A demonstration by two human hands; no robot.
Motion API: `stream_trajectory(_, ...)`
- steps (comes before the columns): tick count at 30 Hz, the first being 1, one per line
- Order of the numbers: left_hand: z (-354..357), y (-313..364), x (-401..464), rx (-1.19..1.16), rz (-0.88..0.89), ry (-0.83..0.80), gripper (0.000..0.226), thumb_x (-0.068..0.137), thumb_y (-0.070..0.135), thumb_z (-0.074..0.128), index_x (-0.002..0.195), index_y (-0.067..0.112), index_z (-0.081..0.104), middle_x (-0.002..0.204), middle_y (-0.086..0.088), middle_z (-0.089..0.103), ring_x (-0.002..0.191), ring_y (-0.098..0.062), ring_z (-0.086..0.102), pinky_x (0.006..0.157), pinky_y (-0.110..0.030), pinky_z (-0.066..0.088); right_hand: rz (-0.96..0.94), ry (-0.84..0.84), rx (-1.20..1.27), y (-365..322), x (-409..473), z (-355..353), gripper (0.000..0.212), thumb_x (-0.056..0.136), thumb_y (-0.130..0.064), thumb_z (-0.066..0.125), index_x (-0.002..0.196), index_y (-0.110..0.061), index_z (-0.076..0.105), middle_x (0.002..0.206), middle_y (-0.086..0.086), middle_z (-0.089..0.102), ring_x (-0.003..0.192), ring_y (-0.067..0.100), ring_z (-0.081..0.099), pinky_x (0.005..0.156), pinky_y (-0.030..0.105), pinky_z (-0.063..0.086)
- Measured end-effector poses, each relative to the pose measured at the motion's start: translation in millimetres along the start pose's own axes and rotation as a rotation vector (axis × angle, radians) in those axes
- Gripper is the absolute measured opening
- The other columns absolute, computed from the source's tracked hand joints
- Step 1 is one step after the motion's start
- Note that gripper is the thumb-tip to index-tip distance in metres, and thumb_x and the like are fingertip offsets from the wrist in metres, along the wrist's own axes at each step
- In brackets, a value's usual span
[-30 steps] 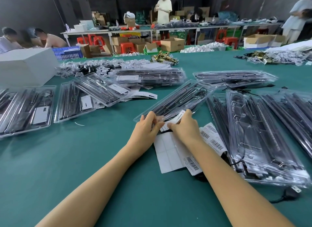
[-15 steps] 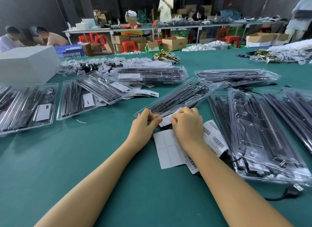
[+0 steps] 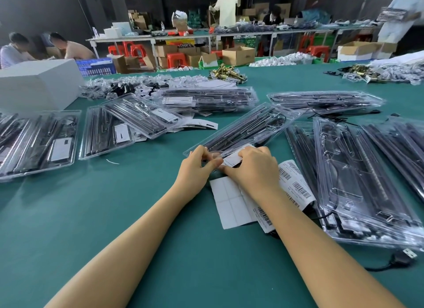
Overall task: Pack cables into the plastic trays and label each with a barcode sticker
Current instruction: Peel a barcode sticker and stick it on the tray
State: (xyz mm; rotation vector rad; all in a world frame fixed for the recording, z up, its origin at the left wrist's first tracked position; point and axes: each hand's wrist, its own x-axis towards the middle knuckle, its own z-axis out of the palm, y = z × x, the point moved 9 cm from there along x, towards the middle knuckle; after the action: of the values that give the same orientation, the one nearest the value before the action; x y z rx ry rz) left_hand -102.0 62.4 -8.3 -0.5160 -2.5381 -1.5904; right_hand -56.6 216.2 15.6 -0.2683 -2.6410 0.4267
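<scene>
A long clear plastic tray (image 3: 250,128) with black cables inside lies diagonally on the green table. My left hand (image 3: 197,167) grips its near end, thumb and fingers curled round the edge. My right hand (image 3: 254,167) lies over a white barcode sticker (image 3: 232,159) on that same end, fingers bent down onto it. Just under my right wrist sit a white backing sheet (image 3: 229,202) and a sheet of barcode stickers (image 3: 296,183).
Several filled, labelled trays (image 3: 140,115) lie to the left and behind. A stack of clear trays (image 3: 358,181) sits at the right, a loose USB cable (image 3: 399,257) beside it. A white box (image 3: 39,85) stands far left. People work at tables beyond.
Both hands have moved slightly forward onto the tray's near end, and the sticker now lies against the tray under my right fingers.
</scene>
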Motion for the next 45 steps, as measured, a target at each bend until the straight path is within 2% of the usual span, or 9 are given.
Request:
stream_trajectory(4, -0.3, 1.6, 0.0, -0.028, -0.005, -0.018, 0.025, 0.087, 0.028, 0.069, 0.075, 0.020, 0.049, 0.094, 0.018, 0.067, 0.086, 0.025, 0.051, 0.076, -0.005, 0.042, 0.037, -0.003, 0.086, 4.1, 2.0, 3.6, 0.060, 0.072, -0.065, 0.068, 0.103, -0.014, 0.064, 0.112, -0.001, 0.062, 0.110, 0.024, 0.044, 0.086, 0.037, 0.044)
stream_trajectory(8, -2.7, 4.1, -1.9, -0.029, 0.025, -0.106, 0.019, 0.088, 0.022, 0.068, 0.078, 0.016, 0.053, 0.102, 0.016, 0.069, 0.095, 0.025, 0.051, 0.076, 0.002, 0.036, 0.033, -0.023, 0.068, 5.0, 1.1, 4.8, 0.065, 0.075, -0.069, 0.062, 0.114, -0.017, 0.066, 0.120, -0.002, 0.059, 0.115, 0.024, 0.041, 0.091, 0.036, 0.042)
stream_trajectory(16, -6.1, 4.2, -6.5, 0.091, 0.100, -0.235, 0.009, 0.086, 0.016, 0.070, 0.084, 0.020, 0.062, 0.117, 0.015, 0.066, 0.129, 0.004, 0.042, 0.103, -0.019, 0.030, 0.013, -0.178, 0.066, 16.7, -2.3, 6.6, 0.036, 0.096, -0.044, 0.045, 0.120, -0.027, 0.066, 0.121, 0.001, 0.043, 0.111, 0.025, 0.037, 0.087, 0.036, 0.038)
stream_trajectory(24, -2.8, 36.1, -22.7, 0.389, 0.449, -0.175, 0.008, 0.088, 0.016, 0.067, 0.090, 0.009, 0.065, 0.109, -0.001, 0.068, 0.120, -0.017, 0.054, 0.105, -0.026, 0.034, 0.068, -0.086, 0.206, 19.4, -6.0, -10.5, 0.023, 0.089, -0.022, 0.056, 0.085, -0.006, 0.071, 0.085, 0.007, 0.069, 0.083, 0.027, 0.061, 0.066, 0.032, 0.049)
stream_trajectory(28, 2.8, 37.5, -27.2, 0.491, 0.486, -0.257, 0.030, 0.090, 0.034, 0.065, 0.118, 0.024, 0.064, 0.119, 0.007, 0.062, 0.125, -0.010, 0.045, 0.110, -0.031, 0.026, 0.247, -0.037, 0.476, 36.2, -5.9, -11.3, 0.018, 0.080, -0.007, 0.056, 0.067, 0.000, 0.067, 0.065, 0.018, 0.060, 0.061, 0.035, 0.044, 0.057, 0.037, 0.045)
stream_trajectory(32, 8.9, 35.3, -31.4, 0.627, 0.488, -0.329, 0.040, 0.091, 0.045, 0.059, 0.127, 0.027, 0.059, 0.138, 0.002, 0.053, 0.138, -0.019, 0.036, 0.116, -0.044, 0.017, 0.527, -0.054, 0.836, 57.0, -7.8, 4.5, 0.009, 0.078, -0.004, 0.061, 0.076, -0.002, 0.070, 0.079, 0.019, 0.069, 0.071, 0.029, 0.067, 0.083, 0.051, 0.055)
stream_trajectory(38, 15.1, 35.4, -33.6, 0.733, 0.495, -0.350, 0.035, 0.096, 0.042, 0.051, 0.126, 0.026, 0.059, 0.141, -0.003, 0.048, 0.137, -0.024, 0.035, 0.114, -0.044, 0.019, 0.682, -0.052, 1.020, 67.4, -7.6, 18.5, 0.017, 0.080, 0.000, 0.065, 0.071, -0.014, 0.061, 0.067, 0.002, 0.068, 0.071, 0.018, 0.072, 0.084, 0.040, 0.057)
stream_trajectory(41, 16.9, 39.8, -35.2, 0.767, 0.553, -0.309, 0.029, 0.099, 0.035, 0.048, 0.120, 0.021, 0.061, 0.132, -0.004, 0.051, 0.122, -0.025, 0.046, 0.102, -0.037, 0.028, 0.755, -0.090, 1.110, 66.5, -8.7, 25.2, 0.012, 0.085, 0.003, 0.063, 0.078, -0.006, 0.060, 0.075, 0.011, 0.069, 0.061, 0.014, 0.069, 0.069, 0.027, 0.060)
stream_trajectory(45, 16.2, 36.1, -33.9, 0.728, 0.501, -0.303, 0.027, 0.099, 0.033, 0.047, 0.120, 0.022, 0.059, 0.132, -0.002, 0.049, 0.122, -0.027, 0.046, 0.109, -0.038, 0.020, 0.795, -0.104, 1.181, 65.5, -9.7, 26.1, 0.015, 0.086, 0.008, 0.059, 0.075, -0.003, 0.058, 0.075, 0.014, 0.068, 0.059, 0.016, 0.068, 0.055, 0.021, 0.057)
